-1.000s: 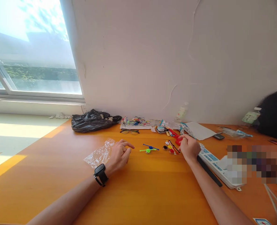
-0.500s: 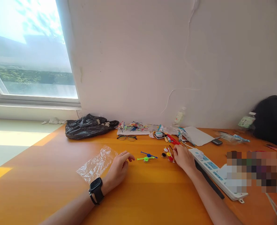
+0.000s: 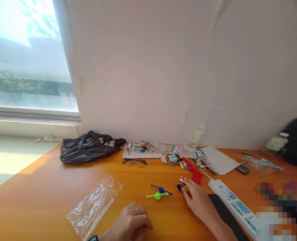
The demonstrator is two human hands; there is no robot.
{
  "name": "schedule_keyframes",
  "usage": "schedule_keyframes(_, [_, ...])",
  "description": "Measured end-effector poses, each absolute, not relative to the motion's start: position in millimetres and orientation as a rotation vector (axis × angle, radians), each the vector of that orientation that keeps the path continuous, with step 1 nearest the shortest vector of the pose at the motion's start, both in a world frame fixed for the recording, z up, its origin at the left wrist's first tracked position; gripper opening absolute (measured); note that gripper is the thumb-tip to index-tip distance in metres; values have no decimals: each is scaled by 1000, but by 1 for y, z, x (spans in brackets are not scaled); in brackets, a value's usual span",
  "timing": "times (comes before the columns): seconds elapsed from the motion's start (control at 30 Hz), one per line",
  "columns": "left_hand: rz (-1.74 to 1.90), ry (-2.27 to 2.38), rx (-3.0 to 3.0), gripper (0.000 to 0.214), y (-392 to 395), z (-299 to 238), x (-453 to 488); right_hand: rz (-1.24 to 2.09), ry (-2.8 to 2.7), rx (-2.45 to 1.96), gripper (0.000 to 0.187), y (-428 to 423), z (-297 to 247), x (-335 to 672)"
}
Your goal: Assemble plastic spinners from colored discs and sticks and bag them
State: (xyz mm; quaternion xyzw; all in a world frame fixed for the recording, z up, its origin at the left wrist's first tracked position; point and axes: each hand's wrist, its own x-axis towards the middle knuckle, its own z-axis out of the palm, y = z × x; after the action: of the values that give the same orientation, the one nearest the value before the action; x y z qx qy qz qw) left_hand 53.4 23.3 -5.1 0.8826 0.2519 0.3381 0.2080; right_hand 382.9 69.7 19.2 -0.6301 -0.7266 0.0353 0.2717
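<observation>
My left hand (image 3: 132, 222) rests near the front of the table, its fingers curled in and nothing visible in them. A ring is on one finger. Ahead of it a blue arrow spinner (image 3: 160, 190) and a green arrow spinner (image 3: 157, 196) lie side by side, the green one on a small clear base. My right hand (image 3: 198, 202) bends its thumb and fingers round a cluster of small spinner pieces: a black one (image 3: 178, 187), a white one (image 3: 181, 181) and a yellow one (image 3: 186, 188). The hand hides part of this cluster.
A clear plastic bag (image 3: 95, 204) lies flat at left. Behind are eyeglasses (image 3: 134, 163), a black plastic bag (image 3: 88, 149) and a pile of small coloured parts (image 3: 143, 146). A red object (image 3: 195, 174) and a white power strip (image 3: 235, 204) flank my right hand.
My left hand has drawn back toward me, away from the spinners. My right hand has moved over the coloured pieces and covers more of them. The view has tilted up slightly.
</observation>
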Motion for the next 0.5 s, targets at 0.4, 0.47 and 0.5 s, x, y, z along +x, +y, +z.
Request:
schedule_keyframes(0.4, [645, 667, 2348, 44, 30, 19, 50, 39, -2120, -1684, 35, 78, 15, 379])
schedule_keyframes(0.47, [631, 634, 2307, 45, 31, 22, 50, 26, -2102, -1665, 33, 78, 15, 378])
schedule_keyframes(0.5, [631, 612, 2287, 47, 33, 21, 51, 23, -2082, -1656, 32, 77, 16, 377])
